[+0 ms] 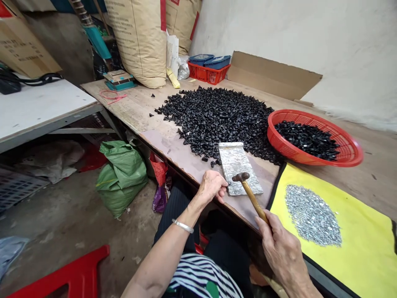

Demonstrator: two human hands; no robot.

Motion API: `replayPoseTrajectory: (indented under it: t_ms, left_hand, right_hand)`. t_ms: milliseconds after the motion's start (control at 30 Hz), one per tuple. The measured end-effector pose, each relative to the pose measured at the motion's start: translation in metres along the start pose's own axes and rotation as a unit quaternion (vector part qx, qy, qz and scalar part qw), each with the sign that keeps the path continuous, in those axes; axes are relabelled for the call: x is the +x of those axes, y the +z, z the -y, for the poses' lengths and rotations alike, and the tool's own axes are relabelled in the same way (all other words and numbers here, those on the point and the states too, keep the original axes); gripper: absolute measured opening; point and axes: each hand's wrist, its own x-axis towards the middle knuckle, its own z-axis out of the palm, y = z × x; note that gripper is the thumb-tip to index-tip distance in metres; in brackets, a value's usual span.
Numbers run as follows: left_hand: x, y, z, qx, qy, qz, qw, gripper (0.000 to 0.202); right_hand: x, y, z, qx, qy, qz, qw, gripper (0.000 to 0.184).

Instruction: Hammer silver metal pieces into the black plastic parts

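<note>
My right hand (pixel 283 252) grips the wooden handle of a small hammer (pixel 252 197), whose metal head hangs just over a scuffed steel plate (pixel 238 167). My left hand (pixel 212 186) rests by the plate's near left corner, fingertips bunched; anything between them is too small to tell. Behind the plate spreads a heap of small black plastic pieces (pixel 214 122) on the wooden tabletop (pixel 173 138). More lie in a red plastic basket (pixel 314 138). To the right, tiny silvery metal pieces (pixel 312 215) form a patch on a yellow mat (pixel 362 248).
Tan paper sacks (pixel 139 37) and a red crate with blue containers (pixel 209 68) stand at the table's back, against a cardboard sheet and wall. A white table (pixel 40 109) stands left. A green bag (pixel 120 180) and a red stool (pixel 68 277) sit on the floor below the table edge.
</note>
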Motion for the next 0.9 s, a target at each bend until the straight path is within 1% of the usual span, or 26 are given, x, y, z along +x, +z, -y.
replayPoseTrajectory:
  t_ms: [67, 167, 267, 400, 433, 467, 567, 633, 767, 900]
  left_hand:
    - [0.001, -0.001, -0.005, 0.012, -0.022, 0.003, 1.0, 0.011]
    - [0.004, -0.003, -0.013, 0.032, -0.045, 0.014, 0.998, 0.014]
    - [0.006, -0.005, -0.018, 0.044, -0.059, 0.03, 0.997, 0.016]
    - [0.008, -0.006, -0.019, 0.052, -0.063, 0.041, 0.996, 0.02]
    - [0.008, -0.006, -0.018, 0.052, -0.061, 0.042, 0.996, 0.02]
    - [0.009, -0.006, -0.018, 0.049, -0.057, 0.042, 0.996, 0.02]
    - [0.008, -0.007, -0.017, 0.038, -0.043, 0.047, 0.997, 0.017]
    - [0.007, -0.008, -0.016, 0.038, -0.032, 0.048, 0.998, 0.016]
    - [0.008, -0.009, -0.014, 0.055, -0.021, 0.055, 0.997, 0.016]
    - [0.011, -0.011, -0.011, 0.051, -0.02, 0.065, 0.996, 0.016]
  right_hand:
    - [-0.001, 0.001, 0.002, -0.027, -0.026, -0.016, 0.999, 0.042]
    - [0.001, -0.001, 0.004, -0.065, -0.064, -0.007, 0.996, 0.04]
    - [0.004, -0.005, 0.007, -0.081, -0.069, -0.005, 0.994, 0.035]
    - [0.005, -0.008, 0.011, -0.077, -0.056, -0.093, 0.991, 0.03]
    - [0.004, -0.008, 0.012, -0.082, -0.054, -0.106, 0.99, 0.03]
    - [0.003, -0.006, 0.012, -0.093, -0.057, -0.103, 0.989, 0.03]
    - [-0.003, -0.003, 0.013, -0.141, -0.079, -0.033, 0.986, 0.033]
    - [-0.004, -0.004, 0.013, -0.15, -0.072, -0.007, 0.986, 0.034]
    - [-0.003, -0.009, 0.014, -0.113, -0.041, -0.035, 0.992, 0.033]
    - [-0.002, -0.01, 0.016, -0.113, -0.063, -0.02, 0.991, 0.033]
